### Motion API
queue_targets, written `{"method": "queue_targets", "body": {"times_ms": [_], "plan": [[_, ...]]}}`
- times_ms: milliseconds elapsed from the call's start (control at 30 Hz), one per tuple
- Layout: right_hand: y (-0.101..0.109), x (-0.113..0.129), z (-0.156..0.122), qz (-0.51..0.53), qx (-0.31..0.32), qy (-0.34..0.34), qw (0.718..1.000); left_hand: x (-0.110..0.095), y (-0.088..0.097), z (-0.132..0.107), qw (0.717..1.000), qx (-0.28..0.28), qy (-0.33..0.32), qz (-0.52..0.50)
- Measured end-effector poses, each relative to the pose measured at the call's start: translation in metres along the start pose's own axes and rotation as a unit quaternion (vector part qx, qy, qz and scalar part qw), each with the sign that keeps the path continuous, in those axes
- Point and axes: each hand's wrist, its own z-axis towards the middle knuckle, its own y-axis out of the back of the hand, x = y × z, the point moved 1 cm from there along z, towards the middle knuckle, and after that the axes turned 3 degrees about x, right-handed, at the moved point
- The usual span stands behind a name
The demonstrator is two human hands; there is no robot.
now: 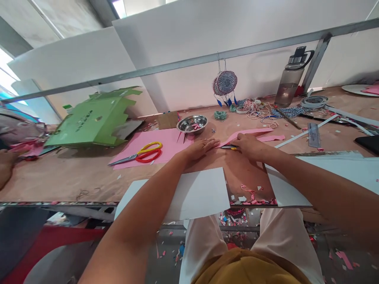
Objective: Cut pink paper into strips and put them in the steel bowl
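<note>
My left hand (199, 148) lies flat with fingers stretched out, pressing on a pink paper strip (251, 133) on the brown table. My right hand (248, 145) is closed around a small yellow-handled cutter (229, 147) whose tip points left toward the left fingertips. A larger pink sheet (154, 142) lies to the left with yellow and red scissors (141, 153) on it. A steel bowl (192, 124) with pink scraps stands just behind my left hand.
White sheets (195, 193) lie at the near table edge. A green cardboard box (94, 120) sits at left, a water bottle (291, 79), tape rolls (314, 101), a ruler (313, 135) and beads at the back right. A woven hanging (225, 83) dangles from the rail. Another person's hand (6, 163) shows far left.
</note>
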Motion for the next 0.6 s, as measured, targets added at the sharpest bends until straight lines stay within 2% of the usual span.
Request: {"method": "queue_targets", "body": {"times_ms": [100,300,467,600], "plan": [[-0.001,-0.001,-0.005,0.016,0.006,-0.011,1.0,0.004,-0.002,0.001,1.0,-0.008,0.009,0.018],[-0.003,0.001,-0.007,0.017,0.001,-0.021,1.0,0.021,-0.011,0.003,0.996,0.002,-0.048,0.073],[-0.001,0.009,-0.005,0.027,0.002,-0.02,0.999,0.024,-0.011,0.004,0.998,0.003,-0.04,0.056],[0.001,0.009,-0.007,0.0,0.018,-0.016,1.0,0.013,-0.008,0.003,1.0,-0.003,0.012,0.009]]}}
